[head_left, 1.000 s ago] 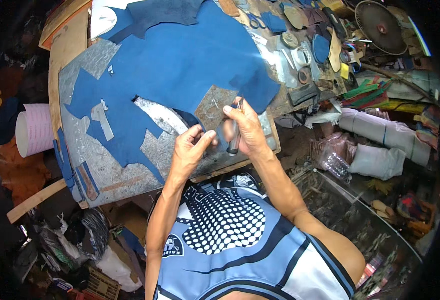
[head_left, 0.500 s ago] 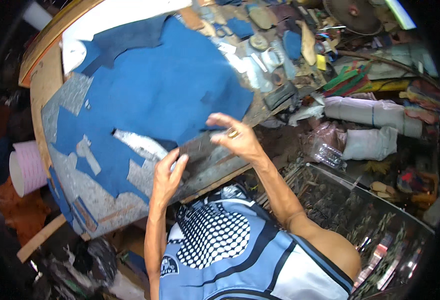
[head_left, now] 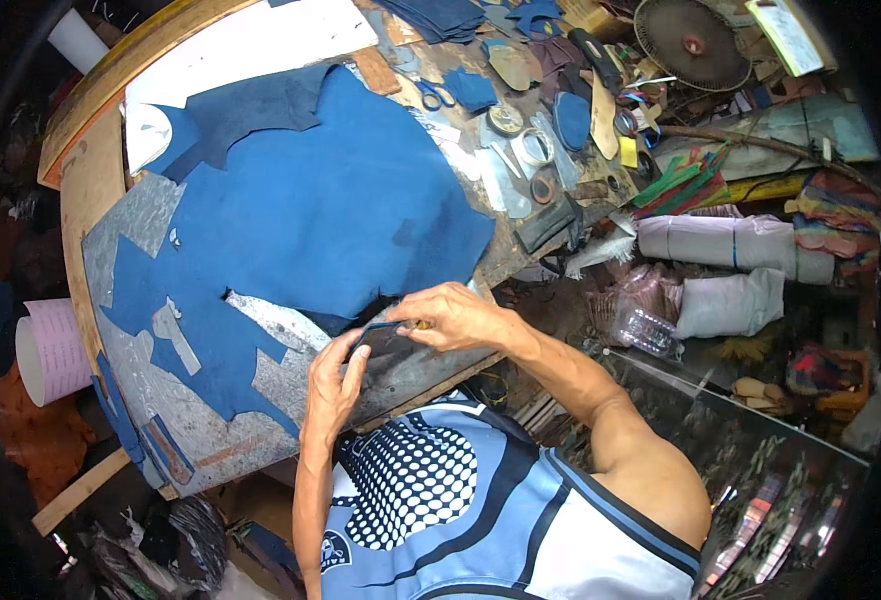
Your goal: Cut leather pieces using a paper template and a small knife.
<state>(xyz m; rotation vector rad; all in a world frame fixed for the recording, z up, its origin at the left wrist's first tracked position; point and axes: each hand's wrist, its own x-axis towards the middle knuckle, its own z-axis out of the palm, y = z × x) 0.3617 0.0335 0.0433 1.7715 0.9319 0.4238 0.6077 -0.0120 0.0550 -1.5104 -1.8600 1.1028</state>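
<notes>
My left hand (head_left: 333,385) pinches one end of a thin dark flat piece (head_left: 376,328) with a bluish edge, seen nearly edge-on; I cannot make out its exact kind. At the other end my right hand (head_left: 453,318), wearing a ring, has its fingers closed on it. Both hands are over the near edge of the worktable. Just beyond them lies a large blue sheet (head_left: 331,190), looking like leather, with an irregular cut outline. A darker blue sheet (head_left: 261,110) overlaps its far left part.
Blue scissors (head_left: 435,96), tape rolls (head_left: 533,147) and blue cut pieces crowd the far right of the table. A fan (head_left: 693,42) stands beyond. Wrapped rolls (head_left: 736,245) and a white bag (head_left: 731,303) lie to the right. A pink-and-white roll (head_left: 56,352) is at left.
My right hand has come down and left, its spread fingers closing on the dark piece. The piece has tilted from showing its flat face to nearly edge-on. My left hand has stayed on it.
</notes>
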